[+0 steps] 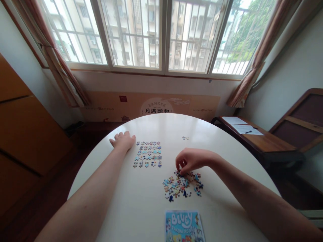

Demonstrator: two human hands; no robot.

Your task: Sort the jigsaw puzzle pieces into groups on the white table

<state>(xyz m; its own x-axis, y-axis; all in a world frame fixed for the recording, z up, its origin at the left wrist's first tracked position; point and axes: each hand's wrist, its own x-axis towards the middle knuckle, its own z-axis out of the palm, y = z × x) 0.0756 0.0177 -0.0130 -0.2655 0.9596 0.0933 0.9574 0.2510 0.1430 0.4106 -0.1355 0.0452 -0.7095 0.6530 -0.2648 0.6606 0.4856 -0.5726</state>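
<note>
My left hand (122,140) rests on the white table with its fingers spread, holding nothing. Just to its right lie rows of jigsaw pieces (148,154), set apart from one another. Over the far edge of a loose heap of jigsaw pieces (180,185) is my right hand (191,160), its fingers bent down and drawn together. The fingertips touch the heap; whatever they may pinch is too small and hidden to make out. A couple of pieces (185,138) lie by themselves beyond my right hand.
A blue picture sheet (184,226) with "Bluey" lettering lies at the near edge of the round white table (121,208). To the right stands a wooden bench (267,139) with papers (247,129) and a pen. A barred window and a printed cardboard panel (106,104) are behind.
</note>
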